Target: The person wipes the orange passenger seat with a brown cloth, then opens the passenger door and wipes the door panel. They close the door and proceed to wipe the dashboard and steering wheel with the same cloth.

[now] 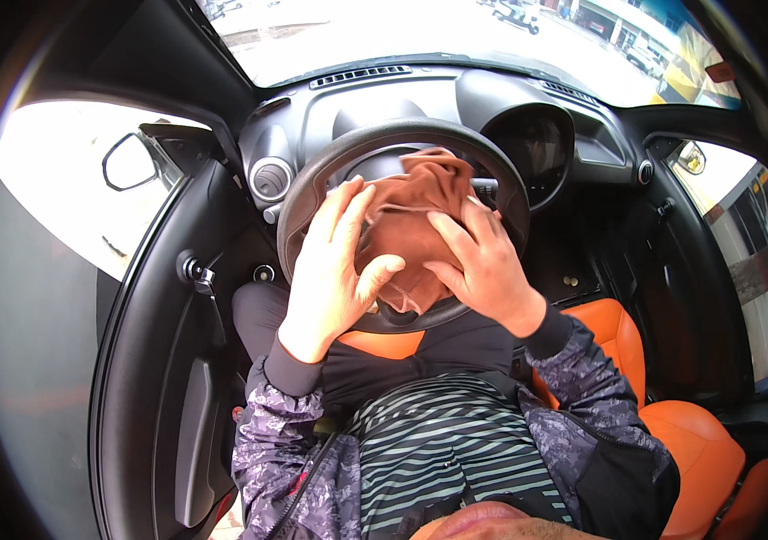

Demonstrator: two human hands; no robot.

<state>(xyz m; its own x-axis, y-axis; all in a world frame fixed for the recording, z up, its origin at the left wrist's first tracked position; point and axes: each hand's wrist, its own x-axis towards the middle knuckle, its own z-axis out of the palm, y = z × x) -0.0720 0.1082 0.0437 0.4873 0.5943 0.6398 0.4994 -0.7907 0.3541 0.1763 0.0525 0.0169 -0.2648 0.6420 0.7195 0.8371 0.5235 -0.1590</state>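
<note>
A crumpled brown cloth [414, 246] lies over the middle of the black steering wheel [403, 127], bunched into folds at its upper end. My left hand [340, 270] is at the cloth's left side, fingers pointing up and thumb spread away from them. On the right side, my right hand [489, 260] rests its bent fingers against the cloth, index finger and thumb apart. Whether the other right fingers pinch the fabric cannot be told. The wheel's hub is mostly hidden under the cloth.
Beyond the wheel are the dashboard [394, 94] and a dark display [526, 152]. A stalk [485, 183] juts out behind the wheel's right side. The left door [161, 324] carries a handle [205, 280]. Orange seats [688, 439] are at the right.
</note>
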